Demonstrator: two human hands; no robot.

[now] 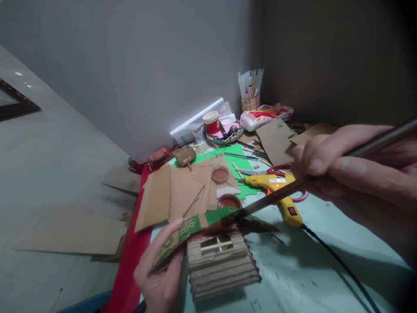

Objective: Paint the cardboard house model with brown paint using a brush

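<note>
A small cardboard house with ridged walls and a cross-barred window stands at the bottom centre. Its curved roof piece is green with tan markings. My left hand is closed on the left end of this roof, fingers above and thumb beneath. In my right hand is a long dark paintbrush, gripped between fingers and thumb. The brush tip meets the roof near its middle, where brown colour shows. Just behind the roof sits an open pot of reddish-brown paint.
A yellow glue gun with a black cord lies beside red-handled scissors. Flat cardboard pieces and a round lid lie behind the house. Farther back are a red cup and a pen holder.
</note>
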